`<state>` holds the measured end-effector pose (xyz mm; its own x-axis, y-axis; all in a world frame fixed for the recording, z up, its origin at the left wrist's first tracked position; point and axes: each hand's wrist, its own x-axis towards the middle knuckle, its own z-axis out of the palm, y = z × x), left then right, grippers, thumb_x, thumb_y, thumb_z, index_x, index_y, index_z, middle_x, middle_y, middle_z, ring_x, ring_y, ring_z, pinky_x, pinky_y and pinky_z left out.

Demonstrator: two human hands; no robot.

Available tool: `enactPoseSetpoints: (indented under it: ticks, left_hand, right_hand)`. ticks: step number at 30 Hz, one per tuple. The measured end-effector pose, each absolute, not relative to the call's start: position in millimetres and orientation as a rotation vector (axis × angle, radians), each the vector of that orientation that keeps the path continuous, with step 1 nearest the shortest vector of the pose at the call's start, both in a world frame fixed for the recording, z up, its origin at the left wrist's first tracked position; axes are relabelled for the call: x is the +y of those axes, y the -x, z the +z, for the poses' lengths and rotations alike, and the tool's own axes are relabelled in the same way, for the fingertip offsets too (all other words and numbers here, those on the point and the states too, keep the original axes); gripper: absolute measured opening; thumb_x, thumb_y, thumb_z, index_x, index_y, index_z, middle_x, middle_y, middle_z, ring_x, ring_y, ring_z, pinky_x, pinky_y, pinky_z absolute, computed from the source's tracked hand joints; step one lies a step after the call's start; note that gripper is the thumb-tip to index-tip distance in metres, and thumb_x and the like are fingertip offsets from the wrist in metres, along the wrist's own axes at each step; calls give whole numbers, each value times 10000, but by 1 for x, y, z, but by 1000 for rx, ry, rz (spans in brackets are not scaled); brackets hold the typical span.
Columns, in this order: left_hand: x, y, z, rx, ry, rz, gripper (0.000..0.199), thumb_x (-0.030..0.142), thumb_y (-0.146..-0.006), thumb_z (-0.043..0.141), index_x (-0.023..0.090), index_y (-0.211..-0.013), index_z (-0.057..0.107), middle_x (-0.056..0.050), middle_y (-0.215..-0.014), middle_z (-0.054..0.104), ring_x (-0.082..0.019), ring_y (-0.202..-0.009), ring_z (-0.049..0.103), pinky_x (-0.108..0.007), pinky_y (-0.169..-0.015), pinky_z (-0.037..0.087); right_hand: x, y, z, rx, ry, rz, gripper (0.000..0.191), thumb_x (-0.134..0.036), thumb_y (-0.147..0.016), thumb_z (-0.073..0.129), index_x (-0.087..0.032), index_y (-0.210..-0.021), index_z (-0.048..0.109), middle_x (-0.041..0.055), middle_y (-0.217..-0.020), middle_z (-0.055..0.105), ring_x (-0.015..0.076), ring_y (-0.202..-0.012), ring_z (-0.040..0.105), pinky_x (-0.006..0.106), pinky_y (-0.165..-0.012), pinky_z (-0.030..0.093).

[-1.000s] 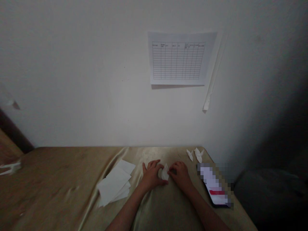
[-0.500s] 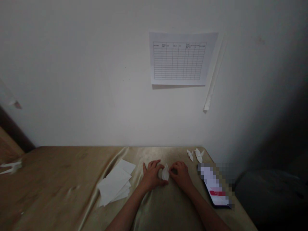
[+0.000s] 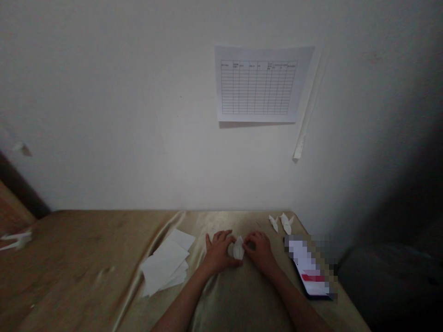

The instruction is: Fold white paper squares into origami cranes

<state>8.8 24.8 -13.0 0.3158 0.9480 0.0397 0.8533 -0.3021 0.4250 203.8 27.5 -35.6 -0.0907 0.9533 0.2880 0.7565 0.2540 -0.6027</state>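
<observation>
Between my hands, just above or on the cloth-covered table, is a small piece of folded white paper, pointed at its far end. My left hand has its thumb and index finger at the paper's left and near edges, its other fingers raised apart. My right hand pinches the paper's right edge between thumb and index finger, the remaining fingers curled. To the left lies a fanned stack of white paper sheets. Two folded paper figures rest near the far right corner.
A phone with its screen lit, partly pixelated, lies along the table's right edge. A printed table sheet hangs on the wall behind, with a paper strip beside it. White scraps lie at far left.
The folded paper's outline has changed slightly, with its right side shifted a little under my right fingers. Both hands stay in nearly the same place.
</observation>
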Motion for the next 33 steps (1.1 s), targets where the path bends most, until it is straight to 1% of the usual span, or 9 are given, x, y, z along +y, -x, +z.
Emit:
enactPoseSetpoints:
  ticks: [5,10,12,16,21,24,28,30,33]
  left_hand:
    - [25,-9,-14,1614,-2277,401,695,607,-531,835,351,-1143,628,-16,-1564,418,-383,-1437,309,-778,-1124,-21]
    - [23,-8,-12,1596,-2284,395,666,589,-555,832,352,-1145,634,-12,-1566,414,-393,-1434,303,-781,-1118,-34]
    - [22,-8,-11,1591,-2289,402,609,578,-583,824,351,-1118,642,-4,-1565,416,-384,-1431,305,-780,-1117,-36]
    - [22,-9,-11,1595,-2280,448,400,541,-696,768,352,-1034,668,31,-1543,446,-353,-1420,326,-780,-1115,-22]
    - [23,-10,-13,1599,-2268,474,400,484,-648,825,349,-996,681,37,-1525,470,-357,-1402,348,-788,-1109,-14]
    - [23,-11,-14,1607,-2236,535,288,483,-700,795,333,-928,703,37,-1494,508,-337,-1380,383,-768,-1123,-12]
    - [23,-14,-11,1644,-2122,717,164,423,-795,735,358,-945,725,30,-1395,605,-292,-1329,458,-736,-1138,45]
    - [23,-15,-8,1653,-2071,784,185,389,-796,742,383,-980,733,24,-1364,629,-282,-1312,480,-716,-1143,92]
    - [23,-17,-5,1635,-2054,837,126,367,-794,749,382,-919,755,31,-1336,651,-281,-1298,494,-700,-1145,107]
  right_hand:
    - [30,-205,-38,-1884,1530,422,122,-324,-855,652,-256,-910,738,59,-1035,681,248,-1090,561,382,-1003,368]
    - [30,-205,-40,-1856,1513,444,95,-271,-817,676,-253,-888,737,58,-1033,679,248,-1069,566,377,-989,382]
    - [30,-205,-40,-1839,1506,446,78,-245,-799,687,-246,-859,738,57,-1031,680,246,-1068,566,370,-981,387]
    - [30,-206,-38,-1816,1476,479,53,-249,-791,705,-244,-826,744,54,-1013,687,244,-1070,570,368,-983,390]
    - [30,-206,-37,-1817,1427,483,87,-301,-833,684,-250,-852,751,52,-1023,683,239,-1074,566,371,-993,388]
    - [29,-205,-37,-1825,1414,460,78,-296,-829,688,-248,-833,750,51,-1019,678,233,-1070,564,365,-991,386]
    - [28,-205,-39,-1837,1374,445,70,-306,-815,708,-257,-834,754,50,-1029,671,234,-1074,559,367,-987,383]
    - [28,-204,-39,-1845,1359,445,86,-336,-815,719,-268,-847,761,50,-1028,670,238,-1070,556,375,-986,379]
    - [28,-204,-39,-1856,1347,448,119,-386,-827,718,-282,-855,770,51,-1025,670,241,-1059,553,384,-977,377]
